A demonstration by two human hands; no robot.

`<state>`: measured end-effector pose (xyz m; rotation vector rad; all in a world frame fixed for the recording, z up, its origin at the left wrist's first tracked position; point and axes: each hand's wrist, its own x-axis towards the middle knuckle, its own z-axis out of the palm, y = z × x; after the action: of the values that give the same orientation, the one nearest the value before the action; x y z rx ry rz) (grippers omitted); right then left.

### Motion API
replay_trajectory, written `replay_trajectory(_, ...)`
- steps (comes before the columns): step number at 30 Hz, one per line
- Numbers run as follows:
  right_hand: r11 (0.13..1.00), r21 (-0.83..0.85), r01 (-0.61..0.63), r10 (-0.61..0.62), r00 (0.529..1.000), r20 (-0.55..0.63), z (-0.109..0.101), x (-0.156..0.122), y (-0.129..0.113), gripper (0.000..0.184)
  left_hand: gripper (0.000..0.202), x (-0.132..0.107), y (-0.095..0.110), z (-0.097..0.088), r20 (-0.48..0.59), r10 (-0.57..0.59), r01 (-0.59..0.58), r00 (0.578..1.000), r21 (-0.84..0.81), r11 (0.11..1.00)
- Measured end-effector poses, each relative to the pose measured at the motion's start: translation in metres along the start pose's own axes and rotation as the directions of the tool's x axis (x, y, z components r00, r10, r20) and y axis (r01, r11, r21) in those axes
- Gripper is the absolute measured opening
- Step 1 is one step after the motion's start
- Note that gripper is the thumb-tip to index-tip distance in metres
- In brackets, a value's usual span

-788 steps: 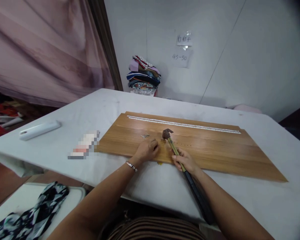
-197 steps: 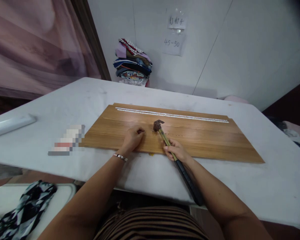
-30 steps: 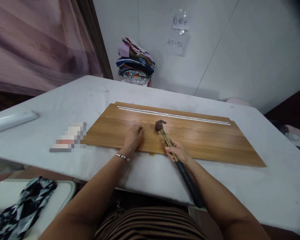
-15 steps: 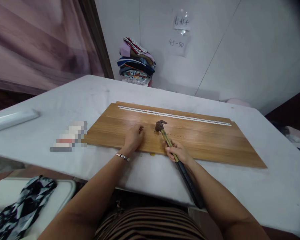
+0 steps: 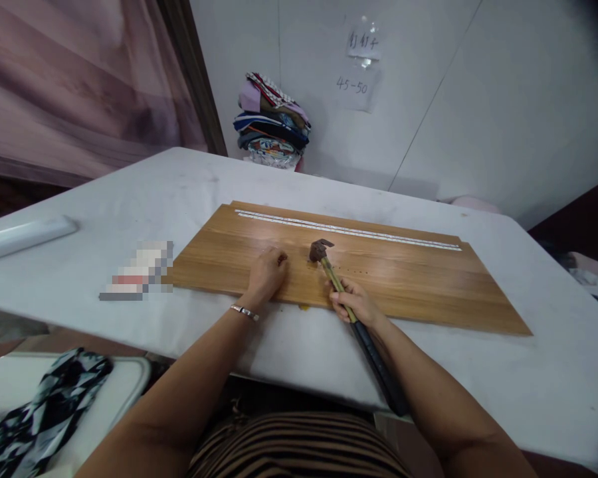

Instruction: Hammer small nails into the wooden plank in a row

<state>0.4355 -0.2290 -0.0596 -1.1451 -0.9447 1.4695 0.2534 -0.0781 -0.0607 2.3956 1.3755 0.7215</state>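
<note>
My right hand [image 5: 356, 302] is wrapped round the handle of a claw hammer [image 5: 331, 272], partway up the shaft. Its rusty brown head is over the middle of a wooden board [image 5: 428, 285], and the dark grip slants back toward my body. To the left of the hammer head, my left hand [image 5: 268, 271] rests on the board with its fingers curled together. Whatever those fingers hold, if anything, is too small to tell. Just right of the hammer runs a row of small dark dots [image 5: 359, 271], nails or holes.
Two thin white strips [image 5: 349, 231] lie along the board's far side. The board is on a white-covered table [image 5: 179, 179]. Left are a blurred-out item [image 5: 137, 272] and a white roll [image 5: 27, 238]. A stack of folded cloth [image 5: 272, 123] stands by the wall.
The left fingertips have closed in slightly. The hammer and my right hand stay in the same place.
</note>
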Motion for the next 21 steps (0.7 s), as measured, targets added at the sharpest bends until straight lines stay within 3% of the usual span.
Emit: replay_trajectory(21, 1.0, -0.009, 0.0, 0.0, 1.0, -0.007, 0.0002, -0.0014, -0.0007, 0.034, 0.03, -0.0008, 0.0025, -0.0017, 0.034, -0.026, 0.024, 0.999, 0.063, 0.998)
